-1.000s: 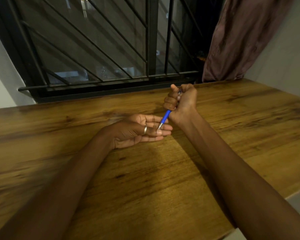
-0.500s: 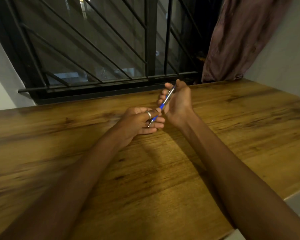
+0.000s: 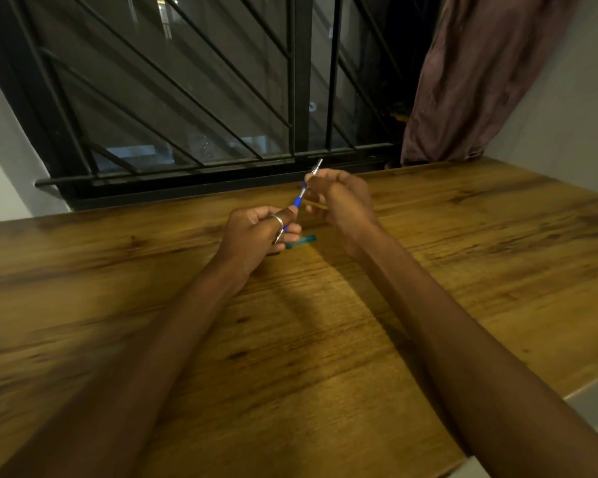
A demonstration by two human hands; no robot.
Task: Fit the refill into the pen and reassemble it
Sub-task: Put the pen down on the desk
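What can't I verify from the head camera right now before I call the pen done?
- Lower end of the pen: head view, covered by the fingers of the left hand.
- Middle joint of the pen: head view, behind the fingertips of the right hand; refill seating cannot be told.
- The teal piece on the table: head view, partly behind the left hand, too small to identify.

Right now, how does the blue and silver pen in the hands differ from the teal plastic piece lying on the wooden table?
The blue and silver pen is in the air, held by the left hand and the right hand; the teal plastic piece lies on the wooden table, partly hidden behind the left hand. The pen tilts up toward the window; the teal piece lies flat. Both are slim.
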